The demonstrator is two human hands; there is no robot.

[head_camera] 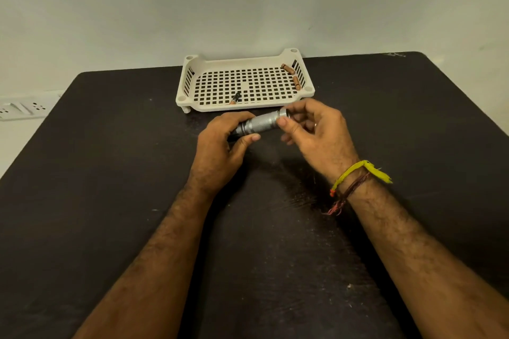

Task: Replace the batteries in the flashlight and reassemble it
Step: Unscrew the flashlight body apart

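A: Where is the flashlight (260,124) sitting right now?

B: It is lying nearly level between the two hands, just above the dark table (110,201); its silver knurled barrel is showing in the gap between them, tilting slightly up toward the right.

A: And the hands?

B: The left hand (220,146) is wrapping around the darker head end, thumb pressing along the underside; the right hand (314,132) is pinching the tail end between thumb and fingers (whether a cap is seated there is too hidden to tell); its other fingers are curling loosely.

A: What is lying beyond them?

B: A white perforated tray (192,74) is standing at the far edge of the table, just behind the hands; a black-and-copper battery (235,98) is resting near its front rim, and two copper-coloured batteries (292,76) are lying end to end against its right wall.

A: Anything else worth noting?

B: A yellow thread band (358,170) is circling the right wrist, with darker threads beside it; a white socket strip (19,109) is showing on the wall at the left.
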